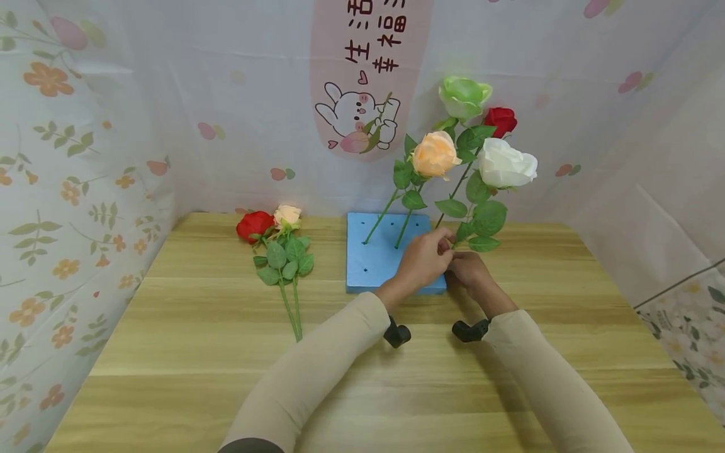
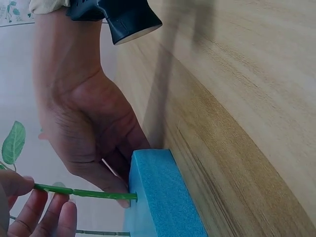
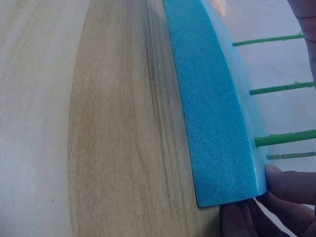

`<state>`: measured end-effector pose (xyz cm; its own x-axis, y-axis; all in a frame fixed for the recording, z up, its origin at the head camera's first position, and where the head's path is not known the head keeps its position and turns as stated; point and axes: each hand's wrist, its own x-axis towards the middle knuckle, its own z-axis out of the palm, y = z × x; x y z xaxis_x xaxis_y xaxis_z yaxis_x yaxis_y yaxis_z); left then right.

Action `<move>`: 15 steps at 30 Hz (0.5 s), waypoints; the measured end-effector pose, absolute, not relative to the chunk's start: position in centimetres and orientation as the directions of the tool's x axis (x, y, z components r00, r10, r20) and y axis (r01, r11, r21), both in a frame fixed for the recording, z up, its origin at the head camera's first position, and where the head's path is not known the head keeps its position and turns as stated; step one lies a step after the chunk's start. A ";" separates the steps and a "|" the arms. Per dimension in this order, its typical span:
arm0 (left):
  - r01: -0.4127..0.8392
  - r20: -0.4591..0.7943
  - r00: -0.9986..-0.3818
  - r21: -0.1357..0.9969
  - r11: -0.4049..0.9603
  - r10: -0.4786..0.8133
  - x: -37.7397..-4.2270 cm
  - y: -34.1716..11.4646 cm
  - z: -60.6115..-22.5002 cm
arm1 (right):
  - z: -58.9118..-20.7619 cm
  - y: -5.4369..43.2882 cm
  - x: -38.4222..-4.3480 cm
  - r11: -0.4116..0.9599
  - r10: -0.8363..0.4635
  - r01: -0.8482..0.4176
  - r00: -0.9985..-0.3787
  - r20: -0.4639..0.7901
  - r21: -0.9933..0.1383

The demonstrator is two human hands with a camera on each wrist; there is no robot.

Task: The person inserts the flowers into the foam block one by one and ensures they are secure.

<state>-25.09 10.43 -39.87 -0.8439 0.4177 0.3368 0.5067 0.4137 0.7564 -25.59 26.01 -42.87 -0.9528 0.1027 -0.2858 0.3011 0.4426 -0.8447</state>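
Nearest to the camera is the left sleeve (image 1: 317, 371), with the right sleeve (image 1: 557, 384) at the other side. The white rose (image 1: 506, 162) stands at the right side of the blue block (image 1: 378, 267), and its stem (image 2: 98, 194) enters the upper face near the edge. The left hand (image 1: 421, 261) pinches this stem between thumb and fingertips, some way above the block. The right hand (image 1: 471, 272) grips the end of the block, with the thumb (image 3: 284, 186) at the upper edge and other fingers at the end wall.

I judge the rose to be light, with soft petals which may crush, and with a smooth but rather stiff stem that can bend if it is pushed from far away. So the good place to hold is the bare stem, low, under the leaves. The bloom looks large for so thin a stem and may make it lean. The block looks like foam, light and easy to slide, so a steadying grip is suitable.

Both arms reach forward and come together at the block. The left forearm crosses towards the right, its hand higher; the right wrist bends so that the fingers go down along the block's end.
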 end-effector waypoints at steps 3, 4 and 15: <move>0.505 0.337 -0.845 0.758 0.412 0.416 -25.0 10.4 -39.9 | -42.9 26.0 -25.6 0.438 0.102 0.301 -0.953 -0.286 -0.847; 0.505 0.338 -0.845 0.758 0.412 0.414 -25.0 10.3 -39.9 | -42.9 26.0 -25.6 0.440 0.107 0.301 -0.953 -0.284 -0.846; 0.473 0.313 -0.860 0.786 0.398 0.404 -24.7 9.7 -40.6 | -43.3 26.0 -25.6 0.462 0.118 0.276 -0.961 -0.251 -0.843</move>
